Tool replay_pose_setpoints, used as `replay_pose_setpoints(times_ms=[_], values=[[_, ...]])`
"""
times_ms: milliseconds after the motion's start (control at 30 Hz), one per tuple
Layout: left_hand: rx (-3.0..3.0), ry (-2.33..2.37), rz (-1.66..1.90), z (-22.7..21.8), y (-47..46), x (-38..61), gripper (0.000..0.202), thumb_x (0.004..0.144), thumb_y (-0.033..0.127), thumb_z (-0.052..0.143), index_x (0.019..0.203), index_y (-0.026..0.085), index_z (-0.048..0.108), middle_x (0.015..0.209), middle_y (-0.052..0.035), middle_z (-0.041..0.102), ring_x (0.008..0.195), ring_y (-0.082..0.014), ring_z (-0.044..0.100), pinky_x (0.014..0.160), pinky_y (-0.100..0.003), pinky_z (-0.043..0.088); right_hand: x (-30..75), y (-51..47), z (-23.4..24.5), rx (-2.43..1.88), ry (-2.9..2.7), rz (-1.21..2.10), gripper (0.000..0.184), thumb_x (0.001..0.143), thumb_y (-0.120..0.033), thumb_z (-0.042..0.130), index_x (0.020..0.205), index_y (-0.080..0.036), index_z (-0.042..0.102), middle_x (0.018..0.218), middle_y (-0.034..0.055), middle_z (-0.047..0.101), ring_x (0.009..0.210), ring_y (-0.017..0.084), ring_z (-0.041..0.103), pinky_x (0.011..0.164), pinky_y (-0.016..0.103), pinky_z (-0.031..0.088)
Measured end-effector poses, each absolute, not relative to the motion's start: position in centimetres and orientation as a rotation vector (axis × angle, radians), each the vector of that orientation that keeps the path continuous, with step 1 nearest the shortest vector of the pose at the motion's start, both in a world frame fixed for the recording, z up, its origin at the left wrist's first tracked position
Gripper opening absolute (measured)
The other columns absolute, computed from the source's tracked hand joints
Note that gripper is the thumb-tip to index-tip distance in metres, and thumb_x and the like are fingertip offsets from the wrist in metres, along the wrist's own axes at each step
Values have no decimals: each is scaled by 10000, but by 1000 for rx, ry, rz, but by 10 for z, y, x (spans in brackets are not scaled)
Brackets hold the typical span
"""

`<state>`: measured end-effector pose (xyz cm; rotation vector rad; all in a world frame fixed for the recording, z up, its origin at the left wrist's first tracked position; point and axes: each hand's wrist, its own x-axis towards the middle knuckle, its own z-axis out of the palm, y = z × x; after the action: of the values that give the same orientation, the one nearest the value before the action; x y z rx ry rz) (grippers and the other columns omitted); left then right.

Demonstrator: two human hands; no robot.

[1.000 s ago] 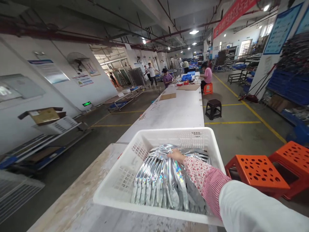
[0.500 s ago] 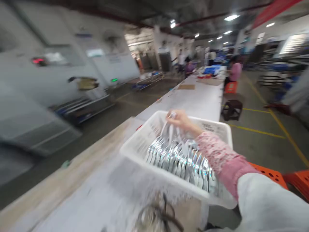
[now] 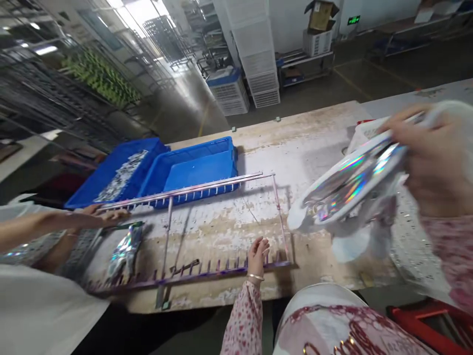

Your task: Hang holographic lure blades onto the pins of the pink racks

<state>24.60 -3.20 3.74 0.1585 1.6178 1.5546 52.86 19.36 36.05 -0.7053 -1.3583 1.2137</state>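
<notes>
My right hand [image 3: 434,160] is raised at the right edge of view, shut on a bundle of shiny holographic pouches [image 3: 351,185] that hang above the worktable [image 3: 314,143]. My left hand [image 3: 257,255] rests with fingers apart on the near rail of a metal pin rack [image 3: 207,227] lying flat on the table. One loose holographic pouch [image 3: 125,249] lies on the rack's left part. The white basket [image 3: 364,130] shows only as a corner behind the bundle.
Two blue bins [image 3: 177,170] stand at the table's far edge, the left one holding small pieces. Another person's hand [image 3: 107,214] touches the rack's left end. Stacked white crates [image 3: 254,54] stand on the floor beyond. A red stool [image 3: 428,320] sits at lower right.
My view swung from the white basket left to the pin rack. My right hand lifted a bundle of pouches out of the basket and carried it over. My left hand came into view.
</notes>
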Motion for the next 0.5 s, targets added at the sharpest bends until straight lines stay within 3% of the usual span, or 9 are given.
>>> replay_pose_setpoints(times_ms=[100, 267, 500], values=[[14, 1262, 1608, 46, -39, 204, 568, 667, 564, 758, 1087, 202, 635, 1083, -88, 681, 922, -192, 657, 758, -301, 530, 419, 169, 309, -843, -1323, 1303, 176, 696, -267, 730, 633, -177, 592, 566, -30, 506, 496, 49, 472, 465, 174, 371], [-163, 1009, 1679, 47, -78, 132, 469, 796, 581, 634, 1098, 222, 635, 1083, -78, 675, 1001, -227, 644, 865, -402, 535, 266, 148, 175, -986, -1184, 1527, 337, 629, -432, 742, 720, -156, 571, 586, -41, 513, 531, 82, 473, 485, 203, 398], [-366, 1261, 1757, 39, -165, 80, 349, 818, 361, 686, 1118, 197, 615, 1154, -102, 657, 966, -173, 660, 804, -293, 548, 185, 149, 58, -1323, -828, 1462, 336, 609, -398, 740, 730, -167, 527, 639, -53, 534, 585, 80, 498, 566, 213, 429]])
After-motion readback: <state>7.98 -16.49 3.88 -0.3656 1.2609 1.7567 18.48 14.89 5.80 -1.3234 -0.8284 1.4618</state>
